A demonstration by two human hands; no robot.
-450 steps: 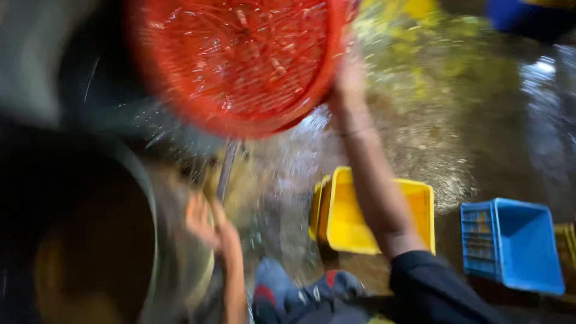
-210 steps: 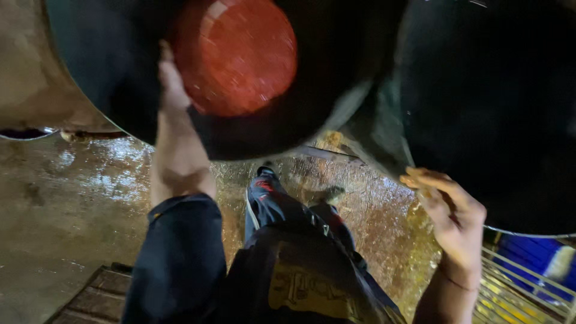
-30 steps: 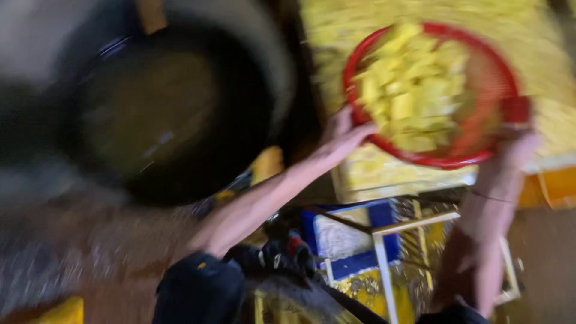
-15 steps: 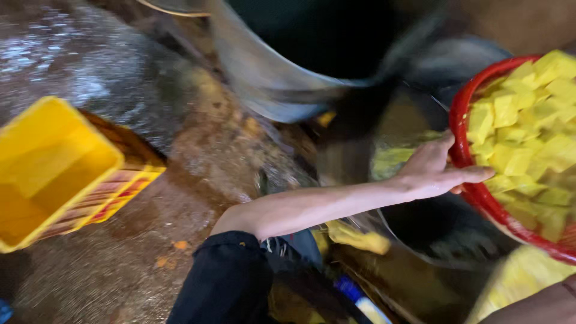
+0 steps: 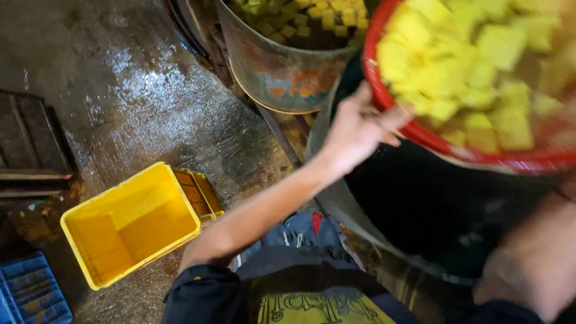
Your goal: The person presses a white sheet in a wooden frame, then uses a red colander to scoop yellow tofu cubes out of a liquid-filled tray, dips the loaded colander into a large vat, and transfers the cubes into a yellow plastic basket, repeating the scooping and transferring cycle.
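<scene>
The left hand [image 5: 360, 129] grips the rim of a red basket [image 5: 480, 153] heaped with yellow cubes [image 5: 468, 66], held over a dark tub [image 5: 432, 210]; nothing tipped yet; the right hand [image 5: 528, 264] is blurred, fingers unreadable.

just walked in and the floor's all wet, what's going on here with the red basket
A person is holding a red basket heaped with yellow cut pieces over a big dark tub. The left hand grips the basket's rim; the right hand is blurred low on the right, and its grip cannot be made out. Behind stands a rusty metal drum that holds more yellow pieces. On the wet floor to the left sit an empty yellow crate and a blue crate.
</scene>
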